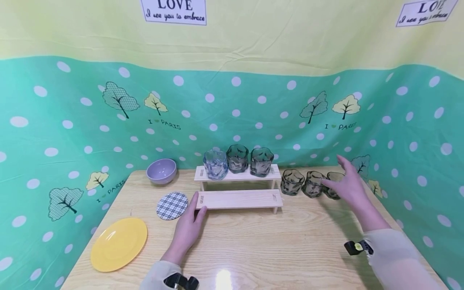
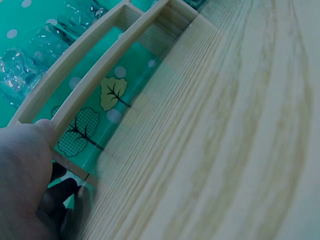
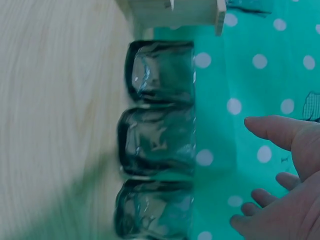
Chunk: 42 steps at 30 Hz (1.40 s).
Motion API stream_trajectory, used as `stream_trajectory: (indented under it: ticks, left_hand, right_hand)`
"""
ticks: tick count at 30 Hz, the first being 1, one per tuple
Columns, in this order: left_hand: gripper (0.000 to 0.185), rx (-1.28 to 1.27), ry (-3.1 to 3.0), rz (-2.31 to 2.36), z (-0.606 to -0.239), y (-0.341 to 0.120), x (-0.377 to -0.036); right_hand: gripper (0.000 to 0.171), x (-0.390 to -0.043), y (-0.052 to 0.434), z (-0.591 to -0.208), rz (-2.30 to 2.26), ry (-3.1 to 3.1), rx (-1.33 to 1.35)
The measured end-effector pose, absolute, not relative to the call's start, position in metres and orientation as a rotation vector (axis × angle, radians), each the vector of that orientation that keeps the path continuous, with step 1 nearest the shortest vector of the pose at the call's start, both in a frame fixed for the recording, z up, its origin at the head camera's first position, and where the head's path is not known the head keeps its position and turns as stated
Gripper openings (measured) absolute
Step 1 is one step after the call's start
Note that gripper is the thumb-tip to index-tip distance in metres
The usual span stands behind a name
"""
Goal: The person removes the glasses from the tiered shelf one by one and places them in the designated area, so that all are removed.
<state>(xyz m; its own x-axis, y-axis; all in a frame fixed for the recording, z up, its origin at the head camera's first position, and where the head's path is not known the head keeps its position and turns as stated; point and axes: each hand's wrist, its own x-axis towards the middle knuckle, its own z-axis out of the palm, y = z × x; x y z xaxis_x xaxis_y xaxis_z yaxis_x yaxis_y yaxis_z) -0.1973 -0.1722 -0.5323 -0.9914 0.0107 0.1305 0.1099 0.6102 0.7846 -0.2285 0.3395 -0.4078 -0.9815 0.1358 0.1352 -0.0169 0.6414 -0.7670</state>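
Observation:
My left hand (image 1: 187, 225) grips the left end of the lower tier of a small wooden shelf (image 1: 239, 199), its thumb at the front edge; in the left wrist view its other fingers curl by the shelf's end (image 2: 75, 167). My right hand (image 1: 346, 183) hovers with thumb and fingers spread, overlapping the rightmost of three smoky glass tumblers in the head view. Those are a left tumbler (image 1: 292, 182), a middle tumbler (image 1: 313, 184) and a right tumbler (image 1: 333, 189), in a row on the table. The right wrist view shows that hand (image 3: 285, 175) holding nothing.
On the upper tier (image 1: 239, 175) stand a bluish tumbler (image 1: 216, 165) and two dark tumblers (image 1: 262, 162). Leftward are a purple bowl (image 1: 161, 171), a checked coaster (image 1: 172, 206) and a yellow plate (image 1: 119, 245). A dotted cloth (image 1: 235, 104) hangs behind the table.

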Motion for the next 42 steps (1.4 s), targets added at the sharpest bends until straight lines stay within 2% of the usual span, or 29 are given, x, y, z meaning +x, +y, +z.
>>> stream_trajectory:
  ticks: [10, 23, 31, 42]
  left_hand:
    - [0.071, -0.105, -2.719, -1.332, -0.532, -0.172, -0.197]
    - [0.071, -0.105, -2.713, -1.34, -0.531, -0.172, -0.197]
    - [0.072, -0.102, -2.713, -1.339, -0.533, -0.173, -0.197]
    - [0.071, -0.11, -2.706, -1.342, -0.532, -0.172, -0.196]
  right_hand:
    - [0.117, -0.233, 0.31, -0.399, 1.326, -2.643, 0.022]
    - [0.124, -0.236, 0.265, -0.389, 1.579, -2.601, 0.112]
    - [0.118, -0.243, 0.234, -0.39, 1.693, -2.512, 0.212]
    - [0.118, -0.253, 0.2, -0.393, 1.78, -2.465, 0.224]
